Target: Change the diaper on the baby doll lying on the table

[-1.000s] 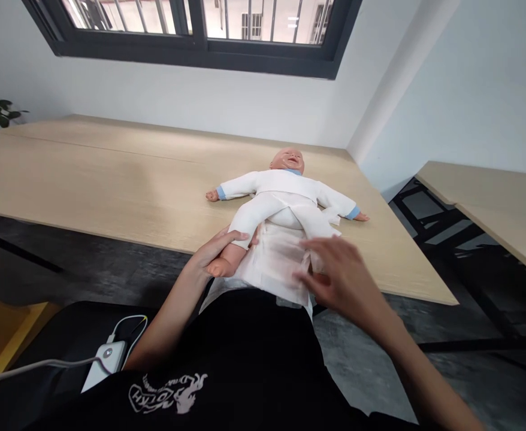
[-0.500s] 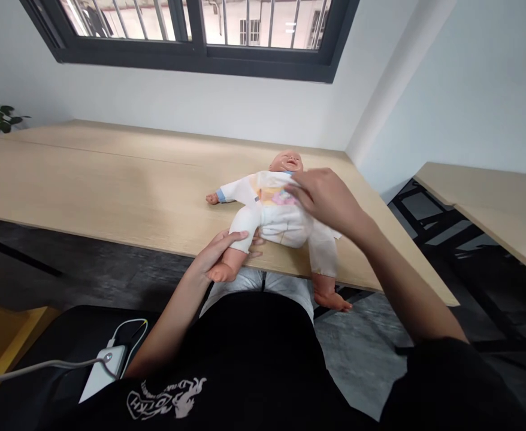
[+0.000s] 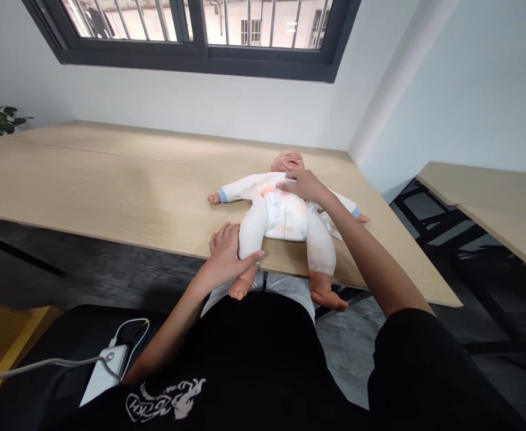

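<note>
A baby doll [image 3: 248, 187] in a white suit with blue cuffs lies on its back, its head toward the wall and its feet over the table's near edge. A white diaper [image 3: 286, 218] with a coloured print covers its crotch and belly. My right hand [image 3: 307, 185] is on the diaper's upper front at the doll's chest, fingers bent onto that edge. My left hand [image 3: 224, 251] rests beside the doll's leg on the left, thumb stretched across the lower shin, fingers apart on the outer side. A white diaper tab [image 3: 332, 227] sticks out by the other hip.
The wooden table [image 3: 110, 179] runs far to the left under a barred window [image 3: 263, 54]. Another table [image 3: 505, 203] stands at the right. A white power bank [image 3: 108, 371] with cables lies on a black seat [image 3: 33, 359] at lower left.
My right hand has come down onto the diaper front, which now lies flatter. My left hand has loosened from the leg and shifted outside it; that leg has straightened and moved right.
</note>
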Demonstrator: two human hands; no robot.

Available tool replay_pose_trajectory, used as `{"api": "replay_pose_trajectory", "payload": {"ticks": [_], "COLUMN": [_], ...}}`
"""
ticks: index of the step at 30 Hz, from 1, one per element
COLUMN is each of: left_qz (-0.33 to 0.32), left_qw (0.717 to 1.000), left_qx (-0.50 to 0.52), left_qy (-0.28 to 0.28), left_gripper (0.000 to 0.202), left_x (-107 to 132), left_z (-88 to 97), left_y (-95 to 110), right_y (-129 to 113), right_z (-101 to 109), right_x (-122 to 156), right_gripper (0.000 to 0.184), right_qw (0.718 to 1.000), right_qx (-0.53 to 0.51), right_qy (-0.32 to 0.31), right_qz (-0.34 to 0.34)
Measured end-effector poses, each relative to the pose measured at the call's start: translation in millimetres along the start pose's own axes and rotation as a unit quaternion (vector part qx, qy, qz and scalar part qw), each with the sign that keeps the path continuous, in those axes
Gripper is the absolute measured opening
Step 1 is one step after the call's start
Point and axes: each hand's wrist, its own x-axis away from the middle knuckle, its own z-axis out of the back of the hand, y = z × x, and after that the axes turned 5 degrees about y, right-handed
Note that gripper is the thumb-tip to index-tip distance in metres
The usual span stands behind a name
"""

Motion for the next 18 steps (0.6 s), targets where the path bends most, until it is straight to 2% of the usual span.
{"api": "replay_pose_trajectory", "payload": {"ticks": [2, 4, 6, 8, 10, 15, 18], "left_qz": [-0.018, -0.078, -0.176, -0.269, -0.331, -0.387, -0.401], "left_qw": [0.998, 0.994, 0.983, 0.96, 0.935, 0.895, 0.884], "left_qx": [-0.034, -0.056, -0.059, -0.044, -0.023, -0.059, -0.066], "left_qy": [0.044, 0.048, 0.0, -0.067, -0.126, -0.215, -0.232], "left_gripper": [0.083, 0.081, 0.067, 0.051, 0.043, 0.039, 0.042], "left_x": [-0.1, -4.5, -15.4, -33.7, -58.6, -125.1, -152.6], "left_z": [2.2, 6.1, 8.4, 5.5, -3.3, -28.1, -32.9], "left_y": [7.8, 19.8, 34.3, 48.1, 58.1, 63.8, 61.9], "right_y": [1.9, 3.9, 7.3, 12.1, 17.1, 27.2, 35.7], "right_z": [-2.5, -4.6, -7.1, -10.0, -12.6, -14.4, -10.4], "right_x": [4.0, 7.9, 11.4, 14.1, 16.0, 18.0, 19.9], "right_gripper": [0.044, 0.044, 0.038, 0.035, 0.036, 0.031, 0.031], "right_qw": [0.999, 0.998, 0.995, 0.993, 0.991, 0.988, 0.98], "right_qx": [-0.014, -0.026, -0.036, -0.041, -0.046, -0.015, -0.037], "right_qy": [0.016, 0.034, 0.055, 0.077, 0.093, 0.126, 0.165], "right_qz": [-0.032, -0.055, -0.072, -0.081, -0.085, -0.089, -0.102]}}
